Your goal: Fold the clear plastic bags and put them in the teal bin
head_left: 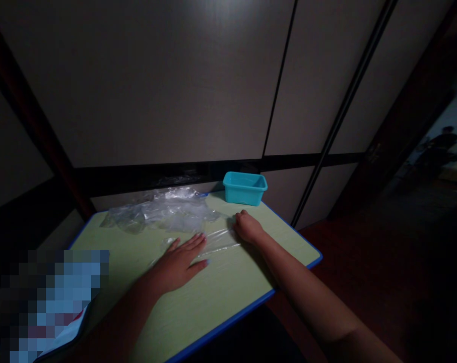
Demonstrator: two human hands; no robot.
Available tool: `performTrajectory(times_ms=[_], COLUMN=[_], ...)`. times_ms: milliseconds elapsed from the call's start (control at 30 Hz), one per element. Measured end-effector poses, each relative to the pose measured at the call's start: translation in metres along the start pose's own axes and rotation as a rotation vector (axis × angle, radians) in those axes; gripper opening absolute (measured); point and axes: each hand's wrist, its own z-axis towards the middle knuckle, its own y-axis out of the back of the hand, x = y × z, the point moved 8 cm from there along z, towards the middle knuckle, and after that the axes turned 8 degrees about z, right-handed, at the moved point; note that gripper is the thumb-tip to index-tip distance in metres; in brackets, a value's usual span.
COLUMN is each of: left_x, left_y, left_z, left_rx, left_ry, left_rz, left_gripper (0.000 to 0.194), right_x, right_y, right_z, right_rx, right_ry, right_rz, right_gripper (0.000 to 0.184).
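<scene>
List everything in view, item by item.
Desk: one, pale green top with blue edging, under the hands.
Plastic bin: one, turquoise, at the desk's far edge.
Clear plastic film: one crumpled mass, transparent, on the desk; a smoothed stretch lies between the hands.
Wall panels: several, grey, behind the desk.
Person: one, silhouetted, far right in the distance.
Pixelated object: one, blurred, lower left.
Left hand: one, flat on the desk, fingers at the film.
Right hand: one, curled, at the film's end.

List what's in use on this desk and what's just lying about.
In use: left hand flat on a clear plastic film; right hand, curled, at its far end; crumpled clear plastic sheeting beside it.
Lying about: a turquoise rectangular plastic tub; the pale-green, blue-edged desk.
</scene>
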Motion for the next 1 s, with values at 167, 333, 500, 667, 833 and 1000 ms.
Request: performTrajectory(times_ms=[167, 333, 500, 667, 833, 1000], left_x=[-0.001, -0.003, -0.006, -0.008, -0.008, 0.004], left_y=[0.001, 0.004, 0.004, -0.003, 0.012, 0.048], left_z=[-0.001, -0.003, -0.004, -0.004, -0.004, -0.008], left_rx=[0.004, 0.012, 0.048, 0.081, -0.057, -0.356], left_ry=[-0.019, -0.025, -0.056, -0.074, -0.079, 0.044], left_rz=[-0.006, -0.008, -0.014, 0.017, 0.068, 0.093], left_gripper=[0.052, 0.046, 0.050, 0.051, 0.049, 0.035], right_x=[0.000, 0.001, 0.029, 0.092, 0.104, 0.085], right_y=[0.000, 0.008, 0.028, 0.012, -0.012, -0.011], right_z=[-0.002, -0.006, -0.027, -0.067, -0.081, -0.080], right_rx=[-0.020, -0.063, -0.185, -0.015, 0.221, 0.217], right_ry=[-0.009, -0.001, 0.108, 0.404, 0.406, 0.294], right_rz=[-0.036, -0.006, 0.089, 0.151, 0.221, 0.208], right_gripper=[0.022, 0.020, 0.028, 0.054, 0.067, 0.069])
